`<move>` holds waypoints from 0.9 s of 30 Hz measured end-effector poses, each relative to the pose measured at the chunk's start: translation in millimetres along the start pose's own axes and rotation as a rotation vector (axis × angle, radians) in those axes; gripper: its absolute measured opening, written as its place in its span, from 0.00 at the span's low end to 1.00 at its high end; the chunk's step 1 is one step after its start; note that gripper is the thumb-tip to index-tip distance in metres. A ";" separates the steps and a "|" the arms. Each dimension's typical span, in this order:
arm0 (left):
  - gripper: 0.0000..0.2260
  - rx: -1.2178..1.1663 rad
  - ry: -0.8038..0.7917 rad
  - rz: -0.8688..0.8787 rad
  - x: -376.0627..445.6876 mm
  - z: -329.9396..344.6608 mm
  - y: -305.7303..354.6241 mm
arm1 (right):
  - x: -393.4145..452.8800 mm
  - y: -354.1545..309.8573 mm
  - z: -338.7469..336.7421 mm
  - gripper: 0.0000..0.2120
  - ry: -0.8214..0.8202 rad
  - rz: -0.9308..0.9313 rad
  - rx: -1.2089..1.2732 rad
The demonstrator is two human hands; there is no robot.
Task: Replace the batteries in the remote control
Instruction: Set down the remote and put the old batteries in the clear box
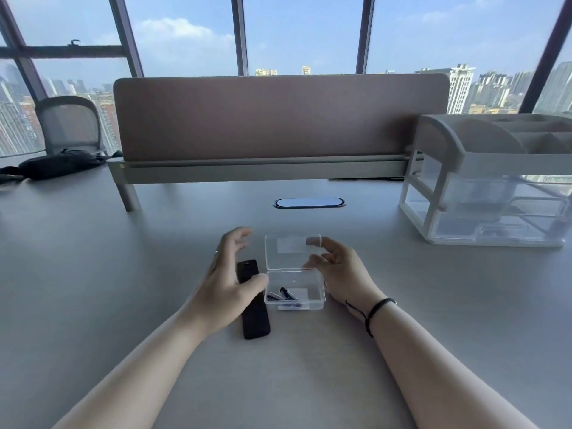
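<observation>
Remote control (254, 308): one, beside open clear box (294, 292); batteries (283, 296) inside.

The clear box (294, 291) sits open w/ its lid (286, 252) upright at the far edge, so the way in is from above and the near side, not from behind. The remote (253, 300) lies just beside its left wall and the left hand (227, 284) hangs over that gap; the right hand (340, 272) crowds the right wall. Desk (309, 366) nearer the person is bare; the drawer unit (492, 184) and divider (278, 119) stand well apart.
</observation>
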State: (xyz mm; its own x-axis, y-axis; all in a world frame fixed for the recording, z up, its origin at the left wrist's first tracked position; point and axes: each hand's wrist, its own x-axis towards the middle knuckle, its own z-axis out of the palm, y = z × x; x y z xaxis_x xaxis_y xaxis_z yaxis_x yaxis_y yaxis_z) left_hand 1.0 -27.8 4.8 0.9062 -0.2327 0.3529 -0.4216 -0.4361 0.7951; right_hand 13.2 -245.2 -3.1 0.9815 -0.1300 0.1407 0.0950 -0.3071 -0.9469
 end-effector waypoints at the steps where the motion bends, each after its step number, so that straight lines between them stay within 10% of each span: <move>1: 0.36 0.014 -0.074 -0.001 -1.9 -0.9 -1.6 | 0.3 0.4 0.1 0.15 -0.005 -0.005 0.001; 5: 0.48 0.187 -0.219 0.120 -6.7 3.7 -2.7 | 1.5 4.2 1.1 0.11 -0.015 -0.039 -0.014; 16: 0.16 0.312 -0.108 0.232 -1.5 8.9 -7.6 | -30.2 -8.9 -8.9 0.17 -0.167 -0.121 -0.095; 27: 0.08 0.296 -0.084 0.155 2.7 13.3 -13.1 | -25.2 -3.8 -12.4 0.13 -0.239 -0.147 -0.282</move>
State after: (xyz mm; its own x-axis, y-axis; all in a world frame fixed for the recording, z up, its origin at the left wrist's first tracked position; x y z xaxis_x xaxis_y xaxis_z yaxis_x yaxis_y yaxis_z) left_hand 8.5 -34.3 -11.2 0.8299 -0.3815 0.4071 -0.5564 -0.6201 0.5532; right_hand -14.0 -252.5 0.6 0.9750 0.1475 0.1660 0.2206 -0.5576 -0.8002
